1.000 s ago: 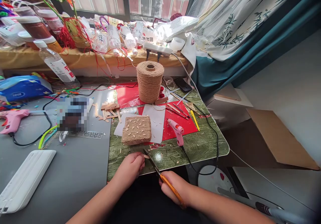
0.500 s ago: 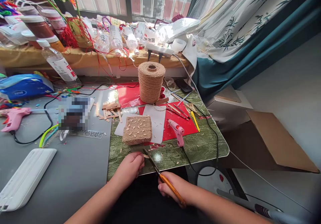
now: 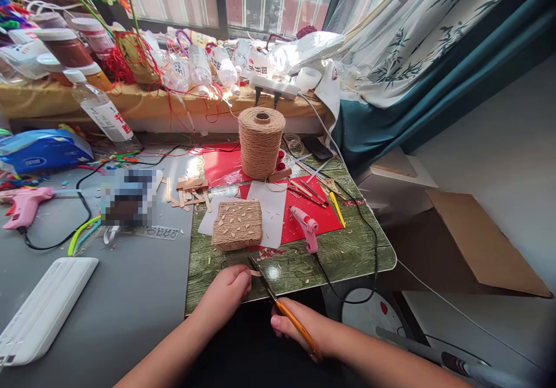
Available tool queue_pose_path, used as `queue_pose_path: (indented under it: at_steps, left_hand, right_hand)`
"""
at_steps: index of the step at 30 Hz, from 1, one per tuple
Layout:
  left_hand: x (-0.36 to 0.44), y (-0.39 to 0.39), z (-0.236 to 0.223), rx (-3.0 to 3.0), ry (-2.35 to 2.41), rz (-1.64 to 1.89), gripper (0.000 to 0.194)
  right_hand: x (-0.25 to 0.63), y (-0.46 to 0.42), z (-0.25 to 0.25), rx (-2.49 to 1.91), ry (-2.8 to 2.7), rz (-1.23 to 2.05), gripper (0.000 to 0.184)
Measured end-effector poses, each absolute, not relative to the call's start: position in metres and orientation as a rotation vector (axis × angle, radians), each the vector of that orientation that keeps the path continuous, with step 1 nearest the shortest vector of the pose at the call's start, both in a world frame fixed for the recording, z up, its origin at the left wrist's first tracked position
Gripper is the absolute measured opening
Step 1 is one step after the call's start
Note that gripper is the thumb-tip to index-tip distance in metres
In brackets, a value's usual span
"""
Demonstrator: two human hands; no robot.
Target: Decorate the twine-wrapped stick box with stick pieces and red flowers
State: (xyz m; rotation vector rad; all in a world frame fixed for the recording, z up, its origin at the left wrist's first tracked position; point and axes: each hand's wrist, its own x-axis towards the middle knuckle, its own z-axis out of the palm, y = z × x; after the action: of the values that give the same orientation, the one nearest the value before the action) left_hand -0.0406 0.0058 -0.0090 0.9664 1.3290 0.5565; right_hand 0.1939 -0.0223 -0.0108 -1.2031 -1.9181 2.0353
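Note:
My left hand [image 3: 232,286] pinches a thin wooden craft stick [image 3: 255,273] at the front edge of the table. In my right hand [image 3: 299,325] is a pair of scissors [image 3: 299,330] with orange handles, fingers wrapped round them. The dark blades point up and left and meet the stick's free end; whether they are closed on it I cannot tell. Just beyond my hands sits a twine-covered block [image 3: 237,224] with small pale wood chips scattered over its top. A pink glue gun [image 3: 307,230] stands to the right of the block.
A large twine spool [image 3: 261,145] stands behind the block. Loose craft sticks [image 3: 191,191] lie left of it. A yellow pen-like tool [image 3: 337,209] rests on red paper [image 3: 299,229]. The glue gun's black cord [image 3: 374,243] hangs over the table's right edge. A white power bank-like device [image 3: 47,310] lies left.
My hands stay in nearly the same place. The scissors' handle loops have shifted slightly and the left hand has moved a touch to the right.

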Motion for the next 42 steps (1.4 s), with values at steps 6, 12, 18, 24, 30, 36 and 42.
queue_pose_path:
  at_steps: [6,12,18,24,30,36,42]
  left_hand:
    - [-0.041,0.008,-0.003,0.939,1.303,0.535,0.023]
    - [-0.04,0.009,-0.004,0.904,1.314,0.543,0.021]
    - [-0.04,0.007,-0.007,0.914,1.33,0.568,0.021]
    - [-0.038,0.009,0.003,0.861,1.329,0.57,0.02]
    - [-0.039,0.006,-0.005,0.89,1.343,0.577,0.021]
    - [-0.039,0.005,-0.01,0.916,1.33,0.622,0.025]
    - [-0.042,-0.01,-0.009,1.21,1.358,0.684,0.039]
  right_hand:
    - [0.188,-0.023,-0.012,-1.346,-1.905,1.957,0.034]
    - [0.181,-0.023,-0.01,-1.446,-1.838,1.989,0.023]
    - [0.181,-0.022,-0.01,-1.397,-1.85,1.969,0.021]
    - [0.176,-0.025,-0.022,-1.47,-1.771,1.977,0.024]
    - [0.173,-0.025,-0.024,-1.563,-1.693,2.025,0.027]
    - [0.179,-0.026,-0.03,-1.498,-1.633,2.101,0.029]
    - [0.189,-0.024,-0.028,-1.346,-1.692,2.038,0.044]
